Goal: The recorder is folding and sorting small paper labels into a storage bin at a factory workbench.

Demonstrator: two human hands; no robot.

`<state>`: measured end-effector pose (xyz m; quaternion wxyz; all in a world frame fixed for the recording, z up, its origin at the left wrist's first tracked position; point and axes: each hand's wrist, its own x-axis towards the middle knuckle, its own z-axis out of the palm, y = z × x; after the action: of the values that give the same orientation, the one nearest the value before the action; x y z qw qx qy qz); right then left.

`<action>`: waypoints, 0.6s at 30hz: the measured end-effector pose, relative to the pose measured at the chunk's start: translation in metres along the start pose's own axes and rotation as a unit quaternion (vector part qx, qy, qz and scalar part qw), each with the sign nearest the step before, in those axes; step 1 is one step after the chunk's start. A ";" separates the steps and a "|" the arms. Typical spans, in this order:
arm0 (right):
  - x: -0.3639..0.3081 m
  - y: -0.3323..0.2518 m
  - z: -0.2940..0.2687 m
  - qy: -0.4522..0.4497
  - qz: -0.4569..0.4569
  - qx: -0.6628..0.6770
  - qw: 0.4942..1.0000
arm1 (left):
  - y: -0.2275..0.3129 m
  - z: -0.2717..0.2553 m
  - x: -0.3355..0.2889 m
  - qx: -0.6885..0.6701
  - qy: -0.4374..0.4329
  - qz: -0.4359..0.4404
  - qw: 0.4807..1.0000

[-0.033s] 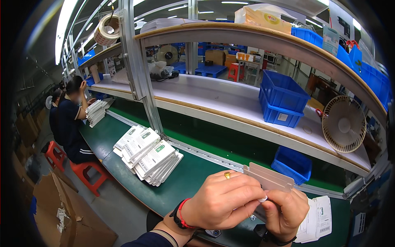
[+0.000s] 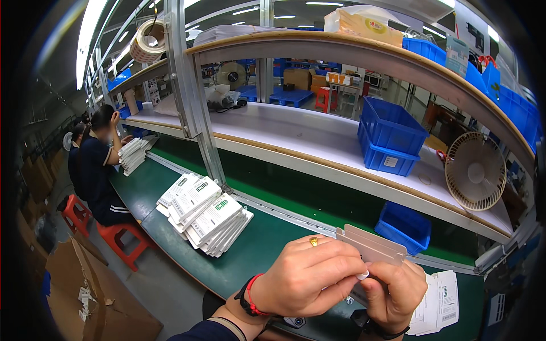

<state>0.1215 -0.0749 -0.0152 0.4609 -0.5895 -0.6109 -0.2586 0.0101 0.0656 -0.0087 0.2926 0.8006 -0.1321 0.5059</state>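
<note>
In front of me, a thin cardboard carton [image 2: 372,245] with greyish inner flaps standing up is held between my two hands. My left hand [image 2: 310,275] is closed, its fingers bent over the carton's near side. My right hand [image 2: 396,290] grips the carton's right end, thumb and forefinger pressed together. A small white bit [image 2: 363,275] shows where the fingertips meet; I cannot tell what it is. Right of my right hand lie white flat cartons [image 2: 446,301]. Further left on the green table [image 2: 267,250] is a stack of white cartons with green print [image 2: 213,216].
An empty blue bin [image 2: 404,227] sits beyond my hands, below a shelf bearing stacked blue bins [image 2: 392,133] and a round fan [image 2: 476,165]. A metal post [image 2: 190,85] rises at the table's back. At left sit co-workers [image 2: 94,165] near red stools [image 2: 122,244] and an open cardboard box [image 2: 96,290].
</note>
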 end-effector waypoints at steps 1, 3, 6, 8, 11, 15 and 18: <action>0.000 0.000 0.000 0.000 0.000 0.000 1.000 | 0.000 -0.001 0.000 0.000 0.000 0.000 1.000; 0.000 0.001 -0.001 -0.009 -0.006 0.012 1.000 | 0.001 -0.001 -0.001 0.000 -0.008 -0.007 1.000; -0.001 0.001 0.001 -0.008 -0.002 0.004 1.000 | -0.002 0.000 -0.003 0.000 -0.008 0.024 1.000; -0.001 0.000 0.001 -0.007 -0.002 0.002 1.000 | -0.003 0.000 -0.003 0.003 -0.009 0.028 1.000; 0.000 -0.002 0.000 -0.003 0.003 -0.005 1.000 | -0.003 0.000 -0.002 0.005 -0.010 0.031 0.999; 0.000 -0.003 0.001 0.011 0.011 -0.018 1.000 | -0.002 0.002 0.000 0.008 -0.010 0.027 1.000; -0.001 -0.008 0.002 0.020 0.024 -0.032 0.999 | -0.002 0.000 -0.001 0.003 -0.008 0.026 1.000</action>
<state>0.1135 -0.0746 -0.0152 0.4597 -0.6135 -0.5785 -0.2786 0.0107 0.0668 -0.0098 0.2758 0.8017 -0.1539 0.5074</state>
